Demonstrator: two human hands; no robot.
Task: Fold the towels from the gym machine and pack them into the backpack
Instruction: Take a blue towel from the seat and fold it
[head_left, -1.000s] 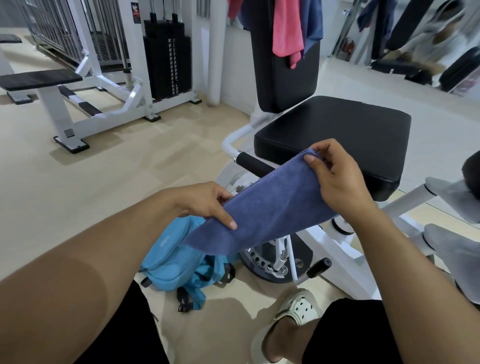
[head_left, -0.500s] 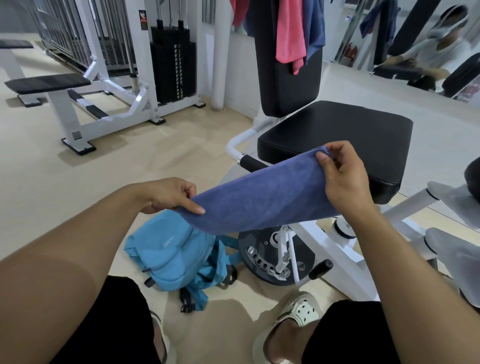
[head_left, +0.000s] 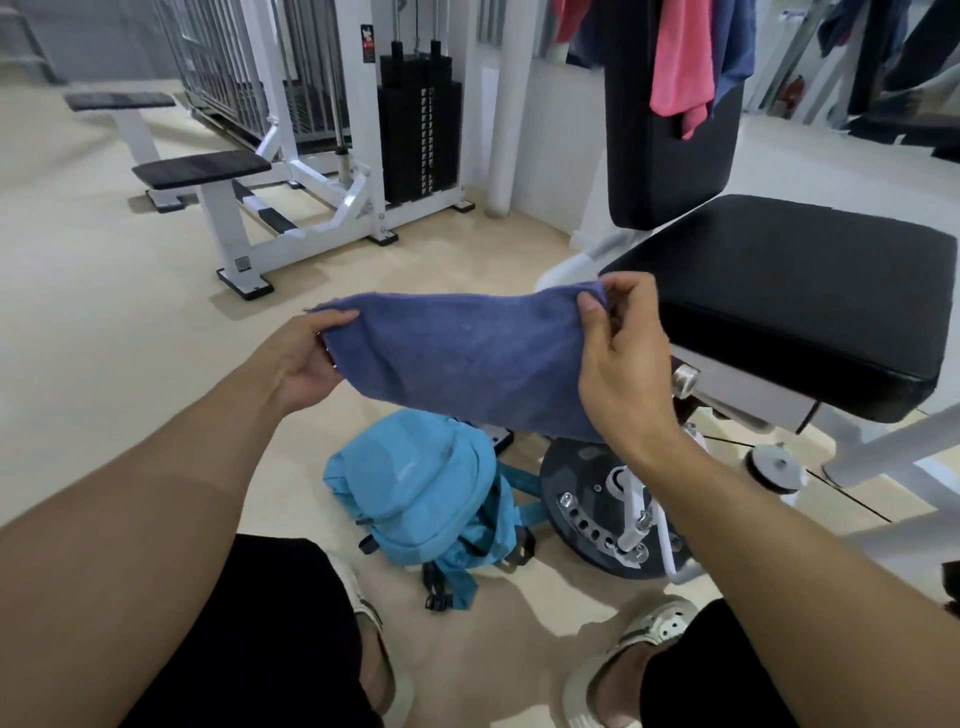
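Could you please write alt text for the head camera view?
A person's left hand and right hand hold a blue towel stretched above a light blue backpack on the floor, beside a gym machine's black seat; a pink towel hangs on its backrest.

The left hand (head_left: 301, 358) and the right hand (head_left: 618, 364) hold a blue towel (head_left: 467, 364) (folded, stretched between them) above the light-blue backpack (head_left: 415, 493) on the floor (head_left: 104, 322).
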